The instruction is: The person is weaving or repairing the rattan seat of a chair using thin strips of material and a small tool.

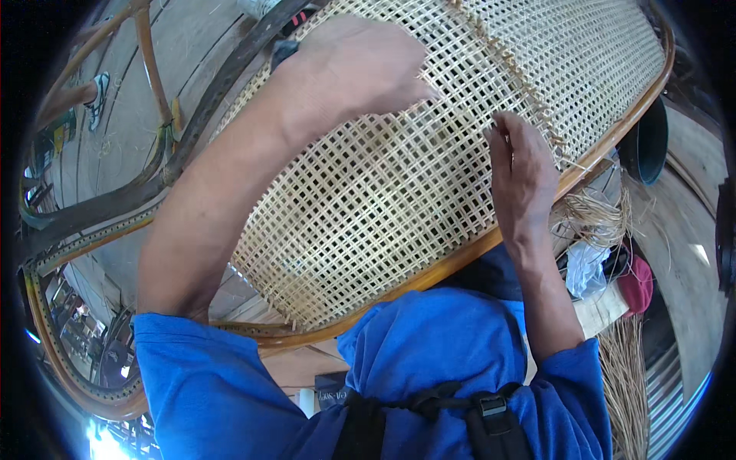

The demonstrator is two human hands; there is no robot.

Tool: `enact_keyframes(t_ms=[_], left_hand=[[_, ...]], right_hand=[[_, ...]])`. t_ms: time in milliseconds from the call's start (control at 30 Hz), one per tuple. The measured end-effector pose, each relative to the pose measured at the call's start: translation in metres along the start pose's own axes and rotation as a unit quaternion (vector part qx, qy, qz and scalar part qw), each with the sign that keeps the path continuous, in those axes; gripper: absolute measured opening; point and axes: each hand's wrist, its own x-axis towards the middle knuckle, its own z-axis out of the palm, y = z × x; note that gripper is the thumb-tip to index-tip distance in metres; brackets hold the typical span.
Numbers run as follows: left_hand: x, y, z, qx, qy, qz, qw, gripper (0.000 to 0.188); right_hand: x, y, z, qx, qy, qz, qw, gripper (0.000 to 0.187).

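Note:
A woven cane panel (360, 207) in a curved wooden frame (437, 277) lies across my lap, its open lattice made of pale strands. Over its upper middle is my left hand (368, 65), seen from the back, slightly blurred, with fingers curled under. Whatever those fingers hold, if anything, is hidden. Nearer the right rim, my right hand (529, 172) is above the weave, thumb and fingertips drawn together. No object can be made out between them. A ridge of knotted cane ends (529, 80) crosses the panel just beyond my right hand.
Loose cane strands (594, 215) hang beside the frame at right, above a clear plastic bag (586, 268) and a dark red cloth (638, 284). A dark bucket (648, 142) stands behind. Bent wooden frame parts (100, 203) fill the left. A person's foot (98, 100) shows at upper left.

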Motion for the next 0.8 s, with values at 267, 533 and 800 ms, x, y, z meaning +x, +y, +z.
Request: enact_keyframes(t_ms=[267, 533, 800], left_hand=[[0.005, 0.042, -0.004, 0.003, -0.038, 0.051, 0.998, 0.027], [0.032, 0.056, 0.005, 0.053, -0.107, 0.109, 0.987, 0.011], [0.03, 0.05, 0.02, 0.038, -0.09, 0.129, 0.987, 0.014]], right_hand=[[0.001, -0.007, -0.008, 0.084, -0.107, 0.165, 0.977, 0.014], [0.0, 0.003, 0.002, 0.029, -0.1, 0.132, 0.986, 0.015], [0.003, -0.002, 0.003, 0.024, -0.16, 0.192, 0.968, 0.018]])
